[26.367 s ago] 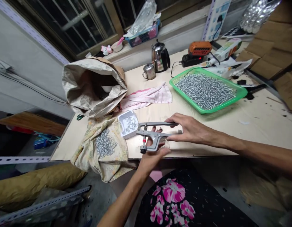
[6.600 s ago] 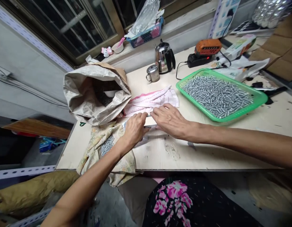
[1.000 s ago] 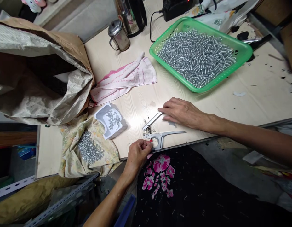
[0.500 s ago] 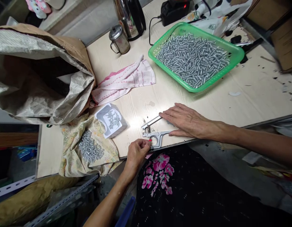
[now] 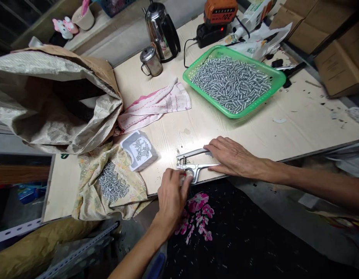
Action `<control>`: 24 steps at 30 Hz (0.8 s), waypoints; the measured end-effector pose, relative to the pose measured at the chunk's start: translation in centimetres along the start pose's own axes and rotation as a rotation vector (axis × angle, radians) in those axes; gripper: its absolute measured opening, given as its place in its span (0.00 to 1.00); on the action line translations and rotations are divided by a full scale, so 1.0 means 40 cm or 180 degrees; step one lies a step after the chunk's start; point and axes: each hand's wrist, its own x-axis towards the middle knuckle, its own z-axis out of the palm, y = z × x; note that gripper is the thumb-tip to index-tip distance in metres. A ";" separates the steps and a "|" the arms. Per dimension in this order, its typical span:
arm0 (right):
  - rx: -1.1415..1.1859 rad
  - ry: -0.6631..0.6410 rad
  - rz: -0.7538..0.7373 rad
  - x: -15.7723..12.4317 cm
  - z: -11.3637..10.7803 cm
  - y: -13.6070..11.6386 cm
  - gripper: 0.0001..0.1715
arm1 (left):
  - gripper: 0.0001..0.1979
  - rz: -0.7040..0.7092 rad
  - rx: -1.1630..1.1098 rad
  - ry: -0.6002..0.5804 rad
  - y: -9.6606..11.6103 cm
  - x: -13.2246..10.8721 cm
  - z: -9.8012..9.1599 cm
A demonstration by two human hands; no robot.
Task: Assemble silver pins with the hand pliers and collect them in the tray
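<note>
My right hand is wrapped round the two handles of a silver hand-squeeze tool, which has a small spring and a finger loop and lies at the table's front edge. My left hand is at the tool's jaw end, thumb and fingers closing round a small red-tipped piece, mostly hidden by the fingers. Left of it stands a grey-white box holding small metal parts. Beside that, a pile of small silver metal pieces lies on a patterned yellowish cloth.
A green basket full of small ribbed metal pieces stands at the back right. A pink-white towel, a metal cup and a kettle are behind. A large open sack occupies the left; a battery charger sits at the back.
My right hand has squeezed the tool's handles closer together. My left hand has turned at the jaw end, its thumb now below the red tip. The camera view has tilted upward slightly.
</note>
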 end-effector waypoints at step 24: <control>-0.1442 0.0631 -0.1146 0.515 -0.082 -0.163 0.15 | 0.11 0.0727 0.2010 0.0564 -0.144 0.241 -0.304</control>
